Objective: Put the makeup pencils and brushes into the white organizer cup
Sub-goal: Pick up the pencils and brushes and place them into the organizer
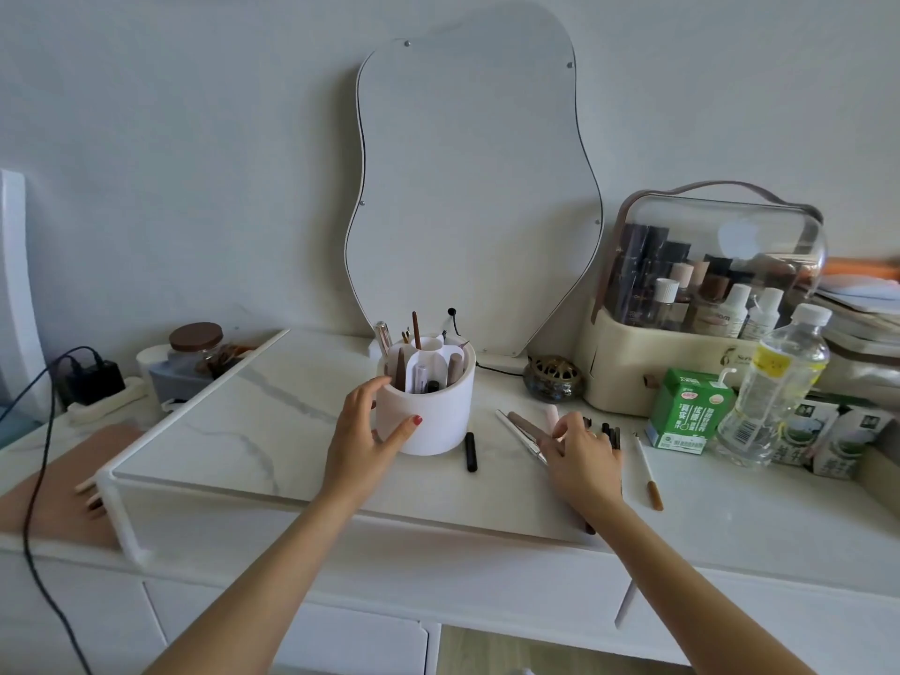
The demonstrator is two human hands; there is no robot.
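The white organizer cup [428, 411] stands on a marble-look riser, with several pencils and brushes upright in its compartments. My left hand [363, 433] grips its left side, thumb on the front wall and fingers at the rim. To the right, my right hand [582, 457] lies with straight, spread fingers on a loose pile: black pencils [609, 433], a silver-handled brush [523, 436] and a pink stick [552, 414]. A black pencil [470, 451] lies alone just right of the cup. A white pencil with a brown end [646, 472] lies right of my right hand.
A wavy mirror [467, 187] leans on the wall behind the cup. On the right stand a brass burner [553, 377], a clear-lidded cosmetics case [706, 294], a green carton [689, 411] and a water bottle [774, 387]. At the left are a jar [195, 345] and a power cable [36, 479].
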